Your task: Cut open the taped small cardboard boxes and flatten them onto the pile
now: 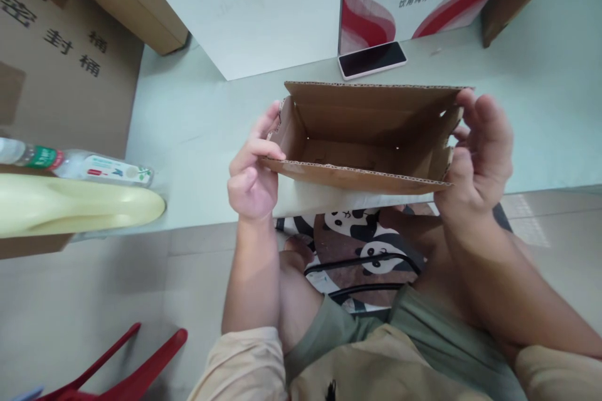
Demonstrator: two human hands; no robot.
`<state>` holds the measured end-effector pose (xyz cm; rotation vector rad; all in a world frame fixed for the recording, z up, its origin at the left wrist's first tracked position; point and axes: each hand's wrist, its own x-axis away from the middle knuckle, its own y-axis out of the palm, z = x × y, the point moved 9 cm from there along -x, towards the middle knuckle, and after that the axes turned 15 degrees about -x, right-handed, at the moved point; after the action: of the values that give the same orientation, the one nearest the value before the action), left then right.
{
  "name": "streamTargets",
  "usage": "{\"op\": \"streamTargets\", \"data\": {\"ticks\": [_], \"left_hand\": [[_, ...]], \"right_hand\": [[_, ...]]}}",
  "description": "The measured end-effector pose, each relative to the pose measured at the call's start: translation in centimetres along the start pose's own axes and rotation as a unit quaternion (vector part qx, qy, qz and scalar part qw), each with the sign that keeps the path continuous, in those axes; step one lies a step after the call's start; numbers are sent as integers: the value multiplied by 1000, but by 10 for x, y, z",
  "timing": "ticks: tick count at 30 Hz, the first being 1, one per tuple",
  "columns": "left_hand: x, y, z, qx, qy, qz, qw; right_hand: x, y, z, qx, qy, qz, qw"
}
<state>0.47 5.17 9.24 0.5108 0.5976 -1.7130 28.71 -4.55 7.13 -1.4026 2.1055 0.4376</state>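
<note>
A small brown cardboard box [348, 177] is held at the near edge of the pale table, its open top facing me and nothing visible inside. My left hand [256, 169] grips its left end, with fingers over the torn-looking edge of the short wall. At the opposite end, my right hand [484, 153] is closed on the right wall, thumb by the near corner and fingers at the far corner. Small gaps of light show at the box's bottom corners and right wall.
A phone [372, 61] lies beyond the box, against a white and red carton [376, 19]. At left are a clear bottle [103, 167], a pale yellow plastic object [79, 205] and large cardboard boxes [61, 62]. A red plastic piece [150, 363] stands below, near the floor.
</note>
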Motion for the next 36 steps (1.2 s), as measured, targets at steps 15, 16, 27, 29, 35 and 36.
{"op": "streamTargets", "data": {"ticks": [15,16,27,29,35,36], "left_hand": [[11,12,-13,-55,-41,54,996],[11,12,-15,-66,-41,53,996],[14,5,-23,-146,-36,83,985],[12,-3,-21,-156,-43,126,979],[13,-29,-23,-159,-100,228,955],[13,-30,-23,-146,-100,222,959]], "right_hand": [[-2,18,6,-49,-35,-33,998],[-2,18,6,-45,-42,-40,997],[1,10,13,-26,31,22,999],[2,8,21,-6,62,24,998],[2,14,29,-27,83,-23,996],[1,14,27,-28,74,-21,997]]}}
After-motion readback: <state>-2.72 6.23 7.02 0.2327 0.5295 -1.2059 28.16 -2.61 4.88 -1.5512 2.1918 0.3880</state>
